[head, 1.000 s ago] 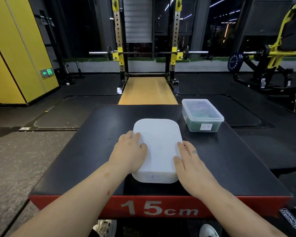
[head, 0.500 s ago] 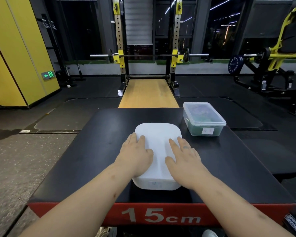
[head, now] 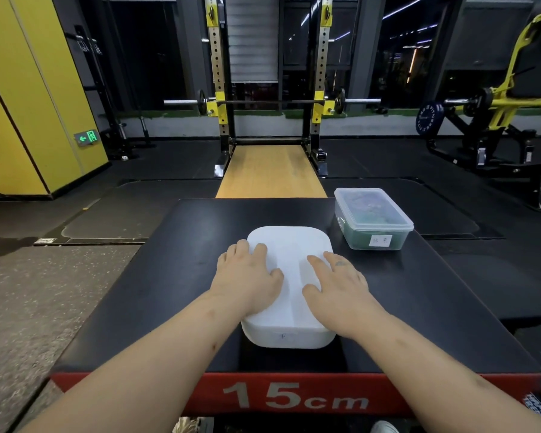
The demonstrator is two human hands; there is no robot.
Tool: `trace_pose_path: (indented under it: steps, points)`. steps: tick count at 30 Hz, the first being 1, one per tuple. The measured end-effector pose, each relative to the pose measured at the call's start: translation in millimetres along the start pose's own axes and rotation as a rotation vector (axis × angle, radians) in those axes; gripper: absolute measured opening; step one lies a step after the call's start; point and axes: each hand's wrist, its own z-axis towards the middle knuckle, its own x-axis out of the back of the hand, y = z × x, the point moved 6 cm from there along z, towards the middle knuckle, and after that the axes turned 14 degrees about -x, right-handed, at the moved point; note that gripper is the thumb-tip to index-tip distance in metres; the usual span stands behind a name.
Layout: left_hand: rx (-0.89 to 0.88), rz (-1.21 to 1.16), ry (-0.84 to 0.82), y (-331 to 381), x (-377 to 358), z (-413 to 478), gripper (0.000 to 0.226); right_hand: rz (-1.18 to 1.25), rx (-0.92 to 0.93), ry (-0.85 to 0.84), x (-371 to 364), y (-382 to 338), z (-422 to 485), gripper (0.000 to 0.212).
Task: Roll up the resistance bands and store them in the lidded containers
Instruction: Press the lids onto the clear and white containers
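Where the two bare forearms enter from the bottom edge of the frame, a pale shoe point(head: 191, 426) shows beneath them, and just above runs the red front of a plyo box point(head: 156, 276) marked "15cm". On its black top, lower middle of the frame, sits a white lidded container point(head: 289, 339), lid on, contents hidden. The left hand point(head: 250, 278) lies palm down on the left part of that lid, fingers straight and slightly spread, gripping nothing. The right hand point(head: 336, 285) lies flat on the right part likewise, a strip of bare lid between the two. Further back to the right, apart from it, stands a clear lidded container point(head: 374, 218), closed, dark green contents showing through its wall and a white label on its near side. Beyond the box a wooden platform point(head: 270, 170) leads to a squat rack point(head: 215, 57) bearing a barbell point(head: 263, 102). A yellow wall point(head: 28, 89) with a green exit sign point(head: 87, 137) fills the upper left; a yellow machine point(head: 519, 103) stands at the upper right.
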Motion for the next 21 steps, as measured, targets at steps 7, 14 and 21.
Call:
trace_pose_path:
  steps: [7, 14, 21]
  points:
    - [0.0, -0.116, -0.078, -10, -10, 12, 0.061, -0.022, 0.005, -0.024, 3, -4, 26, 0.065]
    - [0.012, -0.16, -0.133, -8, -13, 14, 0.066, 0.007, 0.004, -0.07, -4, -1, 28, 0.063]
    - [-0.016, -0.102, 0.012, -13, -6, 26, 0.042, -0.015, -0.016, -0.02, 4, -3, 40, 0.059]
